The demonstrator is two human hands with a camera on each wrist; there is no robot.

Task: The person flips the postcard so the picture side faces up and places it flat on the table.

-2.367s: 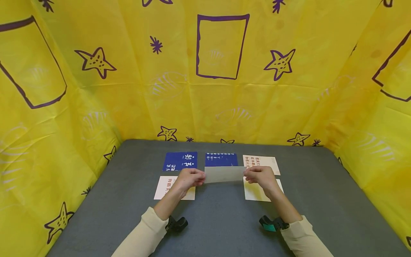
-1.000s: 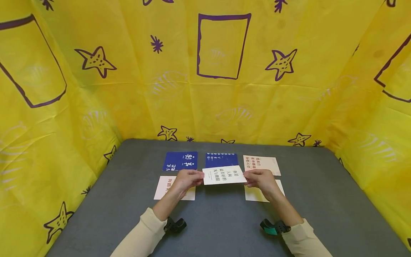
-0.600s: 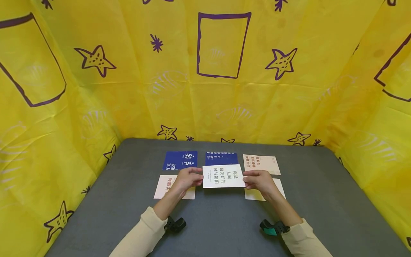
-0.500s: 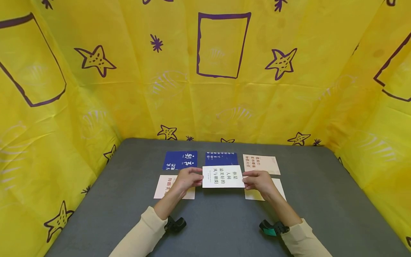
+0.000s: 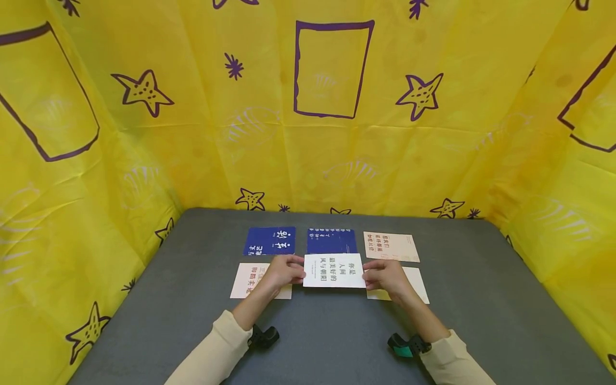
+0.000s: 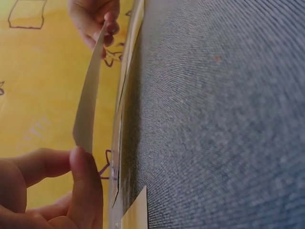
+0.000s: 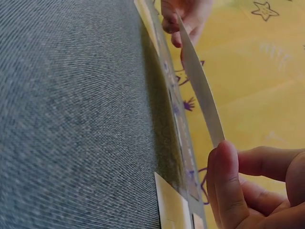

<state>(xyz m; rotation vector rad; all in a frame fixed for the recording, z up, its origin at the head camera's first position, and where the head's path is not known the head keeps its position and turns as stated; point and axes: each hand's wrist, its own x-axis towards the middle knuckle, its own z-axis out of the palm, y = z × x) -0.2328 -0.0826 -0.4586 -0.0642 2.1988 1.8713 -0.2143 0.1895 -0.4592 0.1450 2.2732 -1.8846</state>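
Between my two hands I hold a white card (image 5: 334,270) printed with dark vertical characters, its printed face up. My left hand (image 5: 284,271) pinches its left edge between thumb and fingers. At the opposite edge my right hand (image 5: 387,277) pinches it the same way. Both wrist views show the card (image 6: 88,105) edge-on and slightly bowed, held above the tabletop and apart from it. Under the left forearm lies a pale card with red characters (image 5: 244,280), partly covered. A cream card (image 5: 417,283) is partly hidden by my right hand.
At the back lie a blue card (image 5: 269,241) on the left, another blue card (image 5: 331,241) in the middle and a pale pink card (image 5: 394,247) on the right. The grey table (image 5: 317,342) is enclosed by a yellow patterned curtain (image 5: 192,149).
The card was first held tilted with a plain face showing; it has turned so its printed side shows. Since then both hands have brought it slightly nearer and lower.
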